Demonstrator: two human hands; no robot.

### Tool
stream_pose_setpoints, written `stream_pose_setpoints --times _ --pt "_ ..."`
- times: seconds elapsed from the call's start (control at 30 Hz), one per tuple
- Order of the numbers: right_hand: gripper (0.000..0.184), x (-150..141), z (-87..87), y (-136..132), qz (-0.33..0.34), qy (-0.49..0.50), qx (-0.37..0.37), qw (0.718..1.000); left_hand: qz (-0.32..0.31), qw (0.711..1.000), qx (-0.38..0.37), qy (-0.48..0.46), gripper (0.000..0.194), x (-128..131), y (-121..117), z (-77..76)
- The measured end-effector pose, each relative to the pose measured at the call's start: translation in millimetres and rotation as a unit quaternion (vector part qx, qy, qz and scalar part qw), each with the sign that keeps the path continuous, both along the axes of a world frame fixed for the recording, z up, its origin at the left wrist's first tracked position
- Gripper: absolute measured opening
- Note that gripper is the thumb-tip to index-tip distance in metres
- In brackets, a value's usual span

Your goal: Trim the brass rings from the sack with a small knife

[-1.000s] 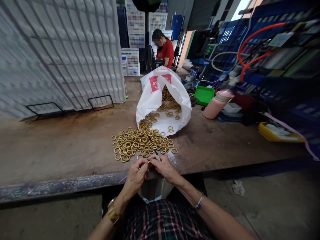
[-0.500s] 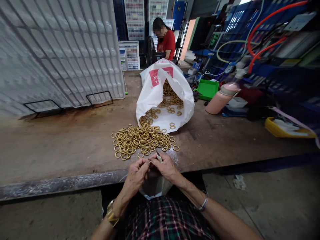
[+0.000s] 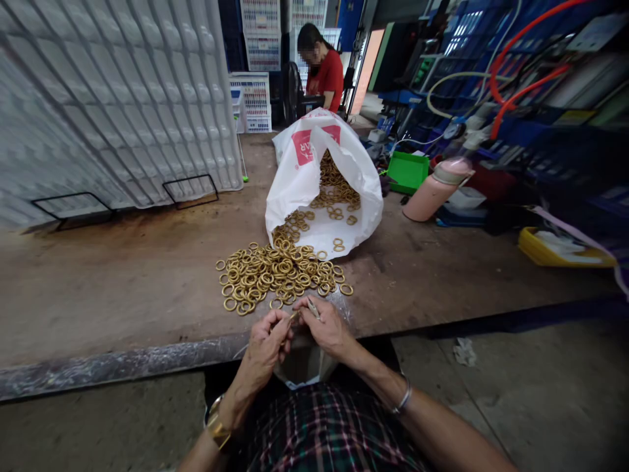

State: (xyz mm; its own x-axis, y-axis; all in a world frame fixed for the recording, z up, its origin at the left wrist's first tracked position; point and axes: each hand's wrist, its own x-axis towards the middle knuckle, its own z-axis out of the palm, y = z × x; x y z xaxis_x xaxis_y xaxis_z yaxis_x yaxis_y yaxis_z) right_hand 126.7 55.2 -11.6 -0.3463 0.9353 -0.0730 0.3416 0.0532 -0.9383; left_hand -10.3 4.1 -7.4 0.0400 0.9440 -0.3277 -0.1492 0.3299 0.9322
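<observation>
At the table's front edge my left hand [image 3: 268,339] is closed, its thumb and fingers pinching a brass-coloured ring [image 3: 293,316], partly hidden by the fingertips. My right hand [image 3: 327,328] is closed too, its fingertips at that ring. A small pointed tool [image 3: 313,307], perhaps a knife, sticks up out of the right hand; its lower part is covered. Just beyond both hands lies a heap of the same rings [image 3: 275,272]. It spills from the mouth of a white woven sack [image 3: 295,190] lying on its side, with more rings inside.
White ribbed panels [image 3: 122,98] stand at left with black wire stands on the wooden table [image 3: 162,282]. Toward the right are a pink bottle [image 3: 435,196], a green tray [image 3: 407,172] and a yellow tray [image 3: 560,249]. Behind the sack sits a person in red [image 3: 331,78].
The ring between my fingertips shows more now, and my hands are slightly farther apart. The view has shifted a little; the heap and sack look the same.
</observation>
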Motion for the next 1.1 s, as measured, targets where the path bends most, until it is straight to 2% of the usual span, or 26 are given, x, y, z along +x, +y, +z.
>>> stream_pose_setpoints --times 0.17,0.3,0.63,0.87,1.1 --pt "0.021 1 -5.9 -4 0.074 -0.114 0.111 0.984 0.007 1.000 0.008 -0.001 0.029 -1 0 -6.3" --pt "0.021 -1 -8.2 -7 0.111 -0.157 0.168 0.967 0.024 1.000 0.013 -0.006 0.028 -2 0 -10.4" --pt "0.023 -3 -8.5 -9 0.102 -0.202 0.174 0.958 0.038 0.999 0.001 0.007 0.033 3 2 -2.4" --pt "0.023 -3 -8.6 -11 0.117 -0.256 0.178 0.943 0.024 1.000 0.016 0.010 0.030 0 1 -6.2" --pt "0.023 -4 -10.7 -11 0.116 -0.263 0.187 0.939 0.029 0.999 0.015 0.005 0.031 1 0 -4.1"
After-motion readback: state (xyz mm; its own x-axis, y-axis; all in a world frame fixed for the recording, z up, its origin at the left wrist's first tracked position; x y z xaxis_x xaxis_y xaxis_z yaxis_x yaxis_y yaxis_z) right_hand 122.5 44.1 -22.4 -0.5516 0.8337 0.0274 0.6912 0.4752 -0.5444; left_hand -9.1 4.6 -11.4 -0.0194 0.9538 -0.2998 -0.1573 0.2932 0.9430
